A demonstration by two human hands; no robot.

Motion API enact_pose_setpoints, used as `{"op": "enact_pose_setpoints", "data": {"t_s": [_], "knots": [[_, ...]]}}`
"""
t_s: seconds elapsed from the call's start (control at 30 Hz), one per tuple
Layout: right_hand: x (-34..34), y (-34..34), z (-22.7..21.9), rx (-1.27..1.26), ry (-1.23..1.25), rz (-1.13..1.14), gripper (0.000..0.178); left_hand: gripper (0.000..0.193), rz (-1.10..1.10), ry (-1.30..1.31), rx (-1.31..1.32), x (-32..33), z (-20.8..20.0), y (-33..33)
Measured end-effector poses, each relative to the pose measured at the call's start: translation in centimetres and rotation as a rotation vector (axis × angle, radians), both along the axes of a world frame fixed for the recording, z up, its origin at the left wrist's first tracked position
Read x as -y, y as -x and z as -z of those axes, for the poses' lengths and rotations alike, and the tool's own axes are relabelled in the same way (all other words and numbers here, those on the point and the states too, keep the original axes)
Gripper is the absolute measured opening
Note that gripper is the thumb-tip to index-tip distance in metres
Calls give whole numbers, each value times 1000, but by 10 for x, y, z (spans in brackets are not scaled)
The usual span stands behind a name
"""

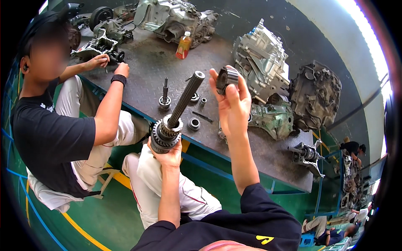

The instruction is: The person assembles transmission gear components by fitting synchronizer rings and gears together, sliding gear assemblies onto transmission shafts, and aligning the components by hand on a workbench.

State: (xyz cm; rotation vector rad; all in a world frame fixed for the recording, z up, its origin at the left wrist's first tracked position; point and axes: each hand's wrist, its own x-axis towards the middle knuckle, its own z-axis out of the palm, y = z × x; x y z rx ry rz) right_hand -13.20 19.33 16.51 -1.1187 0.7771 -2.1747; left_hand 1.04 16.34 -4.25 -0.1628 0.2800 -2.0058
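Observation:
My left hand [170,158] grips the lower, geared end of a splined gear shaft [184,100], which stands tilted with its bare upper end leaning right. In my raised right hand [233,111], a dark toothed gear ring [227,80] is pinched between thumb and fingers, apart from the shaft. On the metal table beyond the shaft stand a small shaft with a gear [165,98] and a small gear [194,124]. A dark pin [202,116] lies beside that gear, and a little bushing [203,101] sits close by.
Large gearbox housings [261,58] crowd the back and right of the table [142,62]. A bottle with orange liquid [184,45] stands at the back. At left, a seated co-worker [63,125] handles parts by an opened housing [100,45]. An open gear assembly [309,154] rests at the right edge.

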Motion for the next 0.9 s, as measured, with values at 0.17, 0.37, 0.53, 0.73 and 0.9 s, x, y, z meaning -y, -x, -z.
{"op": "enact_pose_setpoints", "data": {"t_s": [0.17, 0.37, 0.53, 0.73, 0.9], "knots": [[-4, 2, -21, -458, 83, 170, 76, 52, 10, -40, 79, -3, -11, -2], [-3, 1, -37, -614, 107, 128, 76, 47, 20, -101, 138, -11, -16, 0], [-4, 0, -50, -754, 52, 69, 71, 48, 4, -79, 120, -14, -8, -3], [12, 8, -75, -892, -3, -98, 57, 50, 8, -134, 187, -7, -16, -6], [19, 19, -105, -1125, -142, -288, 56, 55, 15, -62, 186, -2, -16, -2]]}}
